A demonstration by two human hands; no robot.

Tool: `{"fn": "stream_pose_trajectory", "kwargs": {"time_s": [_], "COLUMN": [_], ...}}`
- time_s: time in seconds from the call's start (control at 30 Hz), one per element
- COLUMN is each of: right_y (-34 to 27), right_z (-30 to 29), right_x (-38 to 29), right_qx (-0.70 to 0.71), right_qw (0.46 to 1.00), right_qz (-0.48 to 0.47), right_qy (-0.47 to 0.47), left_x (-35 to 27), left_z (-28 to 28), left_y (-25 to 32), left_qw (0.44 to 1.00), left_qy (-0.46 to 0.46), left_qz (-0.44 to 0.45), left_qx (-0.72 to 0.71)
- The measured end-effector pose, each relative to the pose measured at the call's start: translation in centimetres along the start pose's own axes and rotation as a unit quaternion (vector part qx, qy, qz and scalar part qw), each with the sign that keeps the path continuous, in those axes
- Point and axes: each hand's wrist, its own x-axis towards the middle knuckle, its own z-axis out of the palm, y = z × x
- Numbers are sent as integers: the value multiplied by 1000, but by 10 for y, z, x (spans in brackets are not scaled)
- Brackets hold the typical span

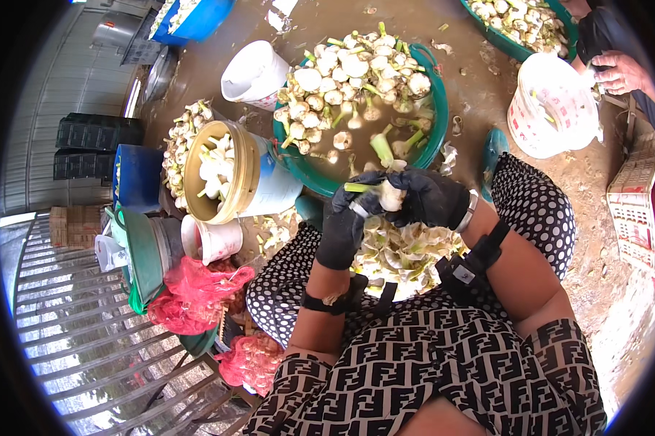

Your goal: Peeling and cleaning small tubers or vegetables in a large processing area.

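Both of my hands wear black gloves and meet above my lap. A garlic bulb (391, 197) with a short green stem is held between them. My left hand (346, 223) grips it on the stem side; a small shiny piece shows at its fingers, too small to identify. My right hand (431, 199) has its fingers around the bulb's other side. Just beyond my hands stands a green tub (442, 117) of murky water, heaped with garlic bulbs (355, 68). Below my hands, between my knees, lies a pile of peeled-off garlic skins (404, 250).
To the left, a tan-rimmed bucket (240, 169) lies tilted with trimmed garlic inside. A white bucket (254, 73) stands behind it. Red mesh bags (191, 294) sit lower left. At right, a co-worker's hand (619, 73) is beside another white bucket (553, 109), near a plastic crate (635, 201).
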Motion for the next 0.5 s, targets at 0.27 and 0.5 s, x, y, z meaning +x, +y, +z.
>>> {"fn": "stream_pose_trajectory", "kwargs": {"time_s": [0.27,0.5], "right_y": [22,-5], "right_z": [19,10], "right_x": [-13,-11], "right_qx": [-786,-601], "right_qw": [585,728], "right_qz": [-198,-305], "right_qy": [-25,127], "left_x": [27,18], "left_z": [-24,-17], "left_y": [-9,-3], "left_qw": [984,996], "left_qy": [82,23], "left_qz": [-57,-61], "left_qx": [-149,-60]}}
